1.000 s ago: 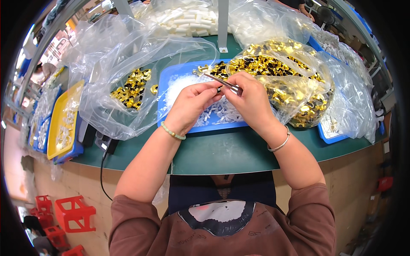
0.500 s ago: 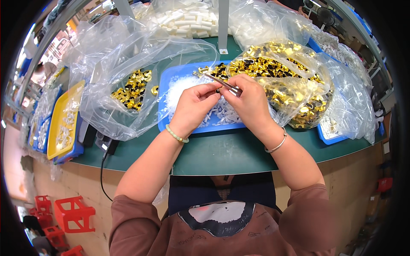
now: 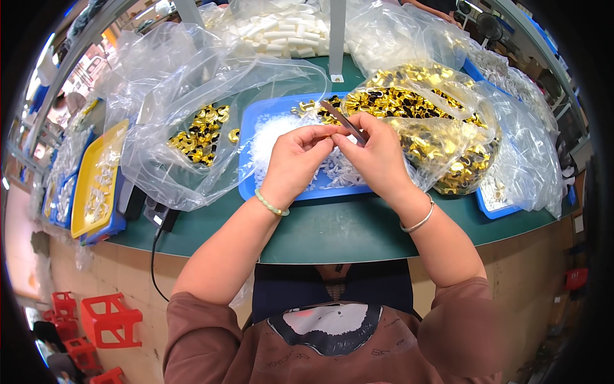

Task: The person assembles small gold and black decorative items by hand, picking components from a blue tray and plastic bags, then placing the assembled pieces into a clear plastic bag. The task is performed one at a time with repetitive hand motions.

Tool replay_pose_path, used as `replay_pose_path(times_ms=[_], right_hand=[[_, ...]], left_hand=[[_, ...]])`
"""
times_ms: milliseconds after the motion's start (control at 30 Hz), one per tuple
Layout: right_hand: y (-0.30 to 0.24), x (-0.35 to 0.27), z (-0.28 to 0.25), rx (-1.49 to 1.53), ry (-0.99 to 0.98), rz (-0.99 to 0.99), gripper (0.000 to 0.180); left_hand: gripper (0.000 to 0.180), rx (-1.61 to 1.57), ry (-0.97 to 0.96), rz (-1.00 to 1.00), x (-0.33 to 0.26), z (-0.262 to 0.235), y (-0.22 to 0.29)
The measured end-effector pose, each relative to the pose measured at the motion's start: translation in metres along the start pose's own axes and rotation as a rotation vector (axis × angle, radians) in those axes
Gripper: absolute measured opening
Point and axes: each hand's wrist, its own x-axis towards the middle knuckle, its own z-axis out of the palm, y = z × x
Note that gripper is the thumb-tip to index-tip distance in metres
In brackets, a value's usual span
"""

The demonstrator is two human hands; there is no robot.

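Observation:
Both my hands meet over a blue tray [image 3: 245, 182]. In my right hand [image 3: 374, 150] is a pair of dark metal tweezers [image 3: 342, 118], gripped with the tips pointing up and left. My left hand [image 3: 295, 155] is closed in a pinch, its fingertips touching those of the right; whatever small piece lies between them is hidden. Small white plastic pieces [image 3: 342, 173] lie in the tray under my hands, with a pile of fine whitish bits [image 3: 265, 137] at its left. Shiny gold pieces [image 3: 307, 107] rest along the tray's far side.
A large clear bag of gold pieces [image 3: 448, 134] leans over the tray's right side. Left of it lies another open bag with gold pieces [image 3: 203, 134]. White tubes [image 3: 281, 32] are heaped behind, by a grey metal post [image 3: 337, 38]. A yellow tray [image 3: 96, 185] stands far left.
The tweezers have turned, their tips now pointing more upward and further right. My fingertips have come closer together, and the left hand has shifted slightly right.

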Motion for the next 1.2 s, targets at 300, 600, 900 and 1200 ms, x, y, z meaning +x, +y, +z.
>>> replay_pose_path(times_ms=[300,600,900,1200], right_hand=[[-0.001,0.008,-0.015,0.172,0.122,-0.196,0.014],[-0.012,0.001,-0.031,0.47,-0.018,-0.022,0.032],[-0.016,0.0,-0.023,0.321,-0.186,-0.178,0.019],[-0.009,0.0,-0.009,0.239,-0.093,-0.272,0.016]], left_hand=[[0.027,-0.141,0.145,-0.172,0.004,-0.009,-0.005],[0.026,-0.246,0.187,-0.224,0.006,-0.012,0.0],[0.024,-0.276,0.255,-0.161,0.006,-0.012,-0.002],[0.024,-0.248,0.253,-0.141,0.006,-0.012,-0.005]])
